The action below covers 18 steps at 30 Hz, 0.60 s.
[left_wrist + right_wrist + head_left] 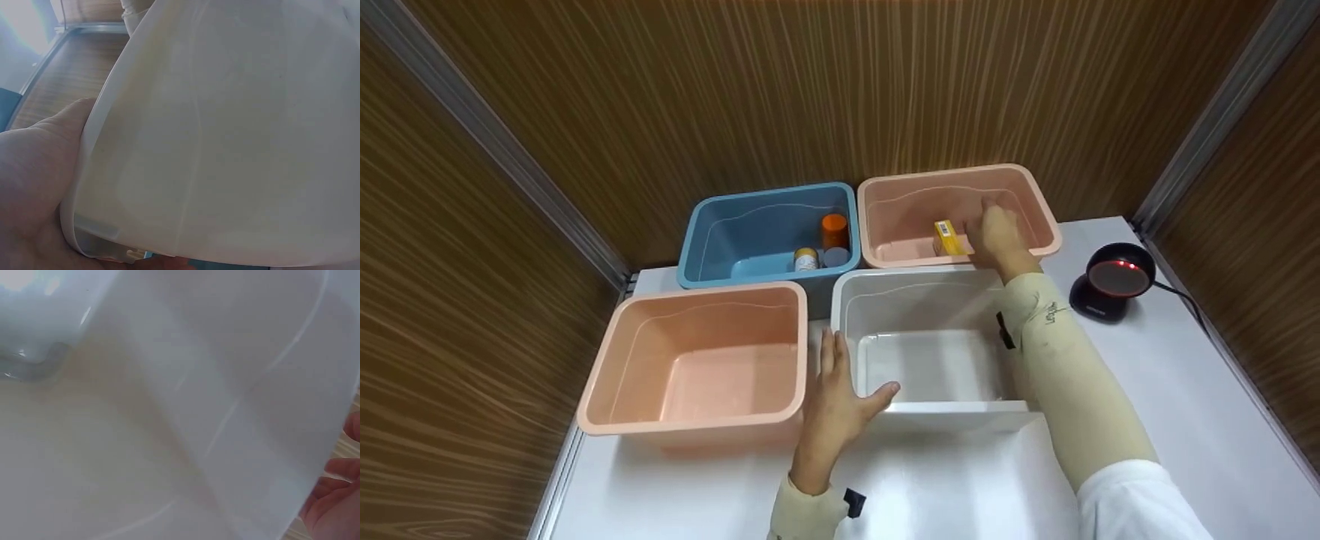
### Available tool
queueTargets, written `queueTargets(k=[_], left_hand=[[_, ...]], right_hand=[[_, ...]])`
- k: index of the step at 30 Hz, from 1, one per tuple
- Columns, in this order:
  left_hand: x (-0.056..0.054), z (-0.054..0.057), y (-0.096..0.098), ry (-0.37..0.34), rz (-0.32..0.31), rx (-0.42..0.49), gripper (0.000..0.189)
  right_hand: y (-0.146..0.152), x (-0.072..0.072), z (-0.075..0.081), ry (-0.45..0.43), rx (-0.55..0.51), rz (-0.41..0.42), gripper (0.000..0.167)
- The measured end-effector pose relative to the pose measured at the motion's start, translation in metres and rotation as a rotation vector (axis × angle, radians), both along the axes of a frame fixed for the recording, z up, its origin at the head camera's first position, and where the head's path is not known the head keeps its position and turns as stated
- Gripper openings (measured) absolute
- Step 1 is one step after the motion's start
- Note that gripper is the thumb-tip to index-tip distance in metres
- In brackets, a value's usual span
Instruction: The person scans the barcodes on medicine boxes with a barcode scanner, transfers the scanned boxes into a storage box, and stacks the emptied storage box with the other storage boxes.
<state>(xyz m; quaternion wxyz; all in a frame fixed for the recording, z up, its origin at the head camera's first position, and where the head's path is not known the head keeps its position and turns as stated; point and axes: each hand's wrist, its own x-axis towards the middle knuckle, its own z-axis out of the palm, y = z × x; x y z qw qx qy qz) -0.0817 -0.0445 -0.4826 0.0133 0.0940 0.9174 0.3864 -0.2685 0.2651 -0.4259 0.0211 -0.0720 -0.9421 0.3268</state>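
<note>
My left hand [834, 405] is at the front left corner of the white bin [937, 409], its fingers straight and thumb spread wide. The left wrist view shows that hand [34, 180] against the bin's rim [93, 132]. Over the white bin, my right arm reaches into the back right pink bin [952, 180]. Inside that bin, my right hand [999, 232] is just right of a small yellow box [946, 238], with its fingertips partly hidden. In the right wrist view, the loosely bent fingers [340, 486] show nothing between them.
A blue bin [765, 196] at the back left holds an orange container [834, 231], a white bottle with a yellow cap [805, 259] and a grey round item [835, 258]. A second pink bin [690, 427] stands at front left. To the right is a black corded scanner [1112, 281].
</note>
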Motion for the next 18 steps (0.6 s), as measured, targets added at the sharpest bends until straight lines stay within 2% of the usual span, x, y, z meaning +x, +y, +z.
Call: queueTargets(k=[9, 14, 18], left_hand=[[-0.001, 0.0, -0.004, 0.045, -0.014, -0.006, 0.114], [-0.001, 0.0, -0.004, 0.04, -0.015, 0.001, 0.113], [-0.001, 0.0, -0.006, 0.034, -0.004, 0.001, 0.114]], right_hand=[[0.006, 0.011, 0.034, 0.121, -0.023, -0.054, 0.061], [0.014, 0.024, 0.058, 0.223, -0.077, -0.085, 0.059], [0.021, 0.04, 0.073, 0.29, -0.108, -0.088, 0.058]])
